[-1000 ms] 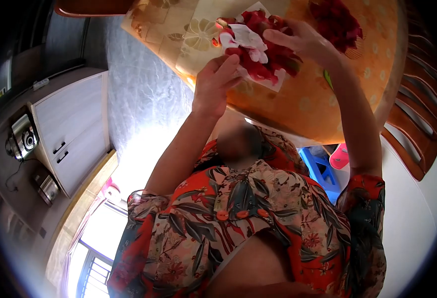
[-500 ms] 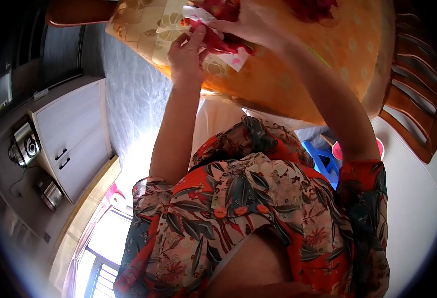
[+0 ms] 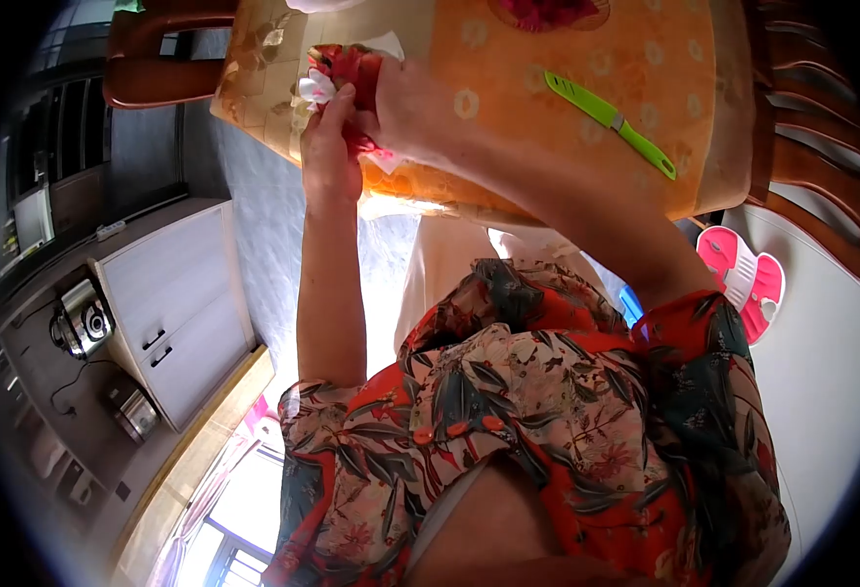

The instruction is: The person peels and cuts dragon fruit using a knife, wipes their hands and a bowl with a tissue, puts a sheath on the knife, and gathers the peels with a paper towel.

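At the left end of the table, my two hands meet around a crumpled deep-red bundle [image 3: 347, 62], whose kind I cannot make out. My left hand [image 3: 330, 157] is closed, thumb up, pinching a white tissue [image 3: 316, 88] with pink stains against the red bundle. My right hand [image 3: 396, 112] curls round the bundle from the other side, its fingers mostly hidden. Pink-stained white paper pokes out below the hands. A bright green knife [image 3: 611, 120] lies on the table to the right, apart from both hands.
A basket-like dish [image 3: 601, 14] with dark red pieces sits at the table's far side. The table wears an orange and beige patterned cloth [image 3: 508, 127]. Wooden chairs [image 3: 811, 147] flank it. Pink slippers [image 3: 767, 293] and a blue object [image 3: 631, 307] are below, right.
Both hands have moved left and slightly down in view with the red bundle. The view has shifted, so the whole green knife, the dish and the slippers now show more fully.
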`<state>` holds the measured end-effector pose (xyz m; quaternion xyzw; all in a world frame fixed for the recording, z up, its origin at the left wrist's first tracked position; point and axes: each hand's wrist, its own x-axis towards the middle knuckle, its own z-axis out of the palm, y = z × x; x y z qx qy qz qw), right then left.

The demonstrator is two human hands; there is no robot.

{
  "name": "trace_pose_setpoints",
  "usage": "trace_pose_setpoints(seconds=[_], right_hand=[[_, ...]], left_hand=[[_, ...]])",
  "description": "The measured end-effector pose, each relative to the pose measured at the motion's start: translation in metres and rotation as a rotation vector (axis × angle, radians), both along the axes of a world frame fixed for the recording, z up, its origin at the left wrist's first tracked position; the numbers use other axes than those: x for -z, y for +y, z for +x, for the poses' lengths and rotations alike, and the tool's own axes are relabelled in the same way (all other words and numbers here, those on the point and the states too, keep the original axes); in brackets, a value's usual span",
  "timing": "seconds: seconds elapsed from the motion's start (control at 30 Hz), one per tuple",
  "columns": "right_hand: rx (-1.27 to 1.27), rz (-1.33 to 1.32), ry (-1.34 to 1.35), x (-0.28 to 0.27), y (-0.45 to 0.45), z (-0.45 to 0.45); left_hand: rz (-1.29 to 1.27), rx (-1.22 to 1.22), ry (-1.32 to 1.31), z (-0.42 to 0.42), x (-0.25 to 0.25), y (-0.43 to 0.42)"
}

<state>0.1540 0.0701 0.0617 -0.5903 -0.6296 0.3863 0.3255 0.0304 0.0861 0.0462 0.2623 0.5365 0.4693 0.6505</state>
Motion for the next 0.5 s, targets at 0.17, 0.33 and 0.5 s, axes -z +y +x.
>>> trace_pose_setpoints(seconds=[0.17,0.33,0.5], right_hand=[[0.036,0.116,0.07,0.017,-0.009,-0.03],[-0.071,0.044,0.052,0.027,-0.02,-0.048],[-0.037,0.052,0.129,0.0,-0.024,-0.061]], left_hand=[[0.031,0.032,0.306,-0.015,-0.013,-0.012],[0.023,0.085,0.448,-0.032,-0.021,-0.022],[0.006,0.188,0.356,-0.06,-0.021,-0.021]])
